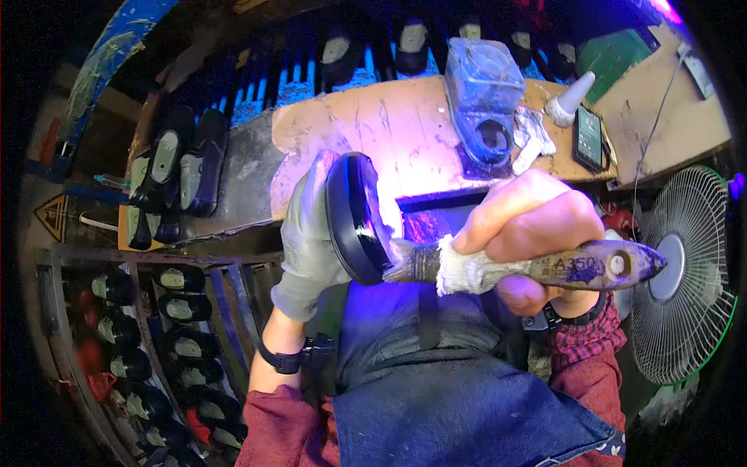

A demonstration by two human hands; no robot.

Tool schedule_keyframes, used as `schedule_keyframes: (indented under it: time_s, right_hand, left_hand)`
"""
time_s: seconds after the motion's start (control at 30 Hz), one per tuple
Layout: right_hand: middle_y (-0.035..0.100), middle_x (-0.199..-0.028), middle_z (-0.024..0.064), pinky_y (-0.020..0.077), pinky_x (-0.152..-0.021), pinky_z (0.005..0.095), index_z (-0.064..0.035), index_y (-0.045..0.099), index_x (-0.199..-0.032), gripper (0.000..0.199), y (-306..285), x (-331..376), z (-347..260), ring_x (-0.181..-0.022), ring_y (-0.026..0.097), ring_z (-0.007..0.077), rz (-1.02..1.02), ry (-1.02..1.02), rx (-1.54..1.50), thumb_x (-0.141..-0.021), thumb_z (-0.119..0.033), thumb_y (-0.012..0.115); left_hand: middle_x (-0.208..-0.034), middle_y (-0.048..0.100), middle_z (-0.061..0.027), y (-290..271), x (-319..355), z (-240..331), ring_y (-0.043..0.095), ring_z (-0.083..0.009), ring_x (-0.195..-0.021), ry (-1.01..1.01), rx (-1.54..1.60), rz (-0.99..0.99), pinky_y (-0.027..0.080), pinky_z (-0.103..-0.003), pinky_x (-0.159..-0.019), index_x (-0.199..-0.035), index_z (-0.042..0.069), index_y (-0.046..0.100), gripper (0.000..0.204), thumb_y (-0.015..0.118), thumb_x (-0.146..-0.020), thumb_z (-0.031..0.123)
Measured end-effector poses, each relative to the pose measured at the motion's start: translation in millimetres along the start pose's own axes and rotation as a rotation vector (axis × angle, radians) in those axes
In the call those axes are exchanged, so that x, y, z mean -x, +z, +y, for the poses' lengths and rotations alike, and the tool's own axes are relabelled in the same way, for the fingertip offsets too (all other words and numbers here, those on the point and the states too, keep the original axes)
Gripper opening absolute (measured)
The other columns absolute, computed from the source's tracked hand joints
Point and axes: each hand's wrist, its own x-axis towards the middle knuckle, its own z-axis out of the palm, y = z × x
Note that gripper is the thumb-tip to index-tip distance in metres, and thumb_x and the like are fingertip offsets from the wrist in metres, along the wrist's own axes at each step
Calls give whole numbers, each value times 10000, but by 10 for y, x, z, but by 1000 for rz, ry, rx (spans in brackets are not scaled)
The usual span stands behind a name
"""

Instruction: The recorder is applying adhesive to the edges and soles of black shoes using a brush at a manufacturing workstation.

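Your gloved left hand (311, 233) closed around a black shoe sole (354, 218), your right hand (529, 233) fisted on a brush (506, 268), bristles touching the sole, above the stained surface (397, 132)

Dim workshop lit by a strong violet-blue glow at the centre, dark toward the rim.

The brightest patch falls on the tabletop (405, 132) just above the round black sole (354, 218), where the light blooms to near white and leaves a glossy streak of glare on the sole's curved edge. The right hand (525, 226) is evenly lit and sharp, as is the brush handle (576, 268). The gloved left hand (307, 241) sits in softer shade. The shoe racks (156, 342) at lower left sink into shadow and lose detail. Fisheye bending curves the tabletop edge and the fan (681, 276), and black vignetting closes the corners.
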Motion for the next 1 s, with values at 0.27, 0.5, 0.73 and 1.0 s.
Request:
schedule_keyframes:
  time_s: [0.27, 0.5, 0.73, 1.0]
  right_hand:
    - [608, -796, 21, 491, -603, 253, -46, 547, -970, 73, 72, -154, 329, -660, 598, 97, 375, 350, -289, -956, -88, 605]
    - [607, -802, 24, 476, -613, 247, -39, 566, -954, 96, 149, -321, 619, -677, 590, 85, 316, 263, -118, -946, -83, 651]
    - [618, -805, 77, 480, -621, 303, -11, 612, -839, 94, 176, -18, 756, -691, 623, 184, 218, 265, -12, -865, -38, 698]
    - [620, -824, 61, 489, -618, 303, -18, 613, -850, 76, 247, 373, 926, -702, 634, 156, 194, 382, -75, -897, -38, 670]
  left_hand:
    - [-1253, 588, -96, -355, -165, 194, 571, -222, -1173, -638, 573, -696, 460, -384, -1022, -1383, 48, 419, 949, 933, -606, 233]
    - [-1359, 545, -120, -236, -11, 189, 536, -227, -1249, -657, 660, -744, 413, -363, -1088, -1473, 33, 344, 1054, 930, -625, 254]
    - [-1276, 607, -88, -171, -124, 36, 568, -175, -1167, -779, 931, -750, 457, -343, -1020, -1393, 20, 473, 836, 887, -683, 171]
    - [-1141, 657, -70, 163, 181, -431, 625, -179, -1051, -773, 1204, -607, 488, -339, -947, -1258, 23, 576, 439, 605, -889, 259]
